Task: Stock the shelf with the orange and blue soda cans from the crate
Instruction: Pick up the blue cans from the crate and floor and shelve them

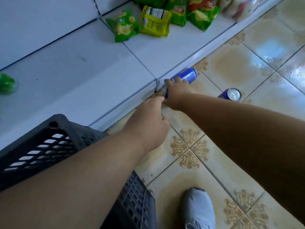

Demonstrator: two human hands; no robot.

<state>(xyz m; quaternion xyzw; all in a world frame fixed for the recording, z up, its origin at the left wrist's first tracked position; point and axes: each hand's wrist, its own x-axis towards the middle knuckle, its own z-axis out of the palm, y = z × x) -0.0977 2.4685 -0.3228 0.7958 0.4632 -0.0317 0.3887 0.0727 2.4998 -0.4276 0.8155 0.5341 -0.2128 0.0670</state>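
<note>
Grey shoe (pixel 197 209) on tiled floor (pixel 231 146). Dark crate (pixel 41 146) against shelf front edge. Left hand (pixel 148 126) loosely curled, empty. Right hand (pixel 177 94) gripping blue can (pixel 186 76) at shelf (pixel 82 80) front edge. Second blue can (pixel 231 95) on floor nearby. Chip bags (pixel 125 25) at shelf back.

Place: small retail shop, aisle at floor level
Shelving: low white metal shelf (pixel 69 75) in joined sections with a raised front lip
Stock on display: green and yellow snack bags (pixel 154 22) in a loose row at the far end of the shelf
Restocking gear: dark slotted plastic crate (pixel 41 146) set against the shelf edge
Goods on floor: blue soda cans (pixel 186 76)
Flooring: glossy beige patterned tiles (pixel 231 66)
</note>
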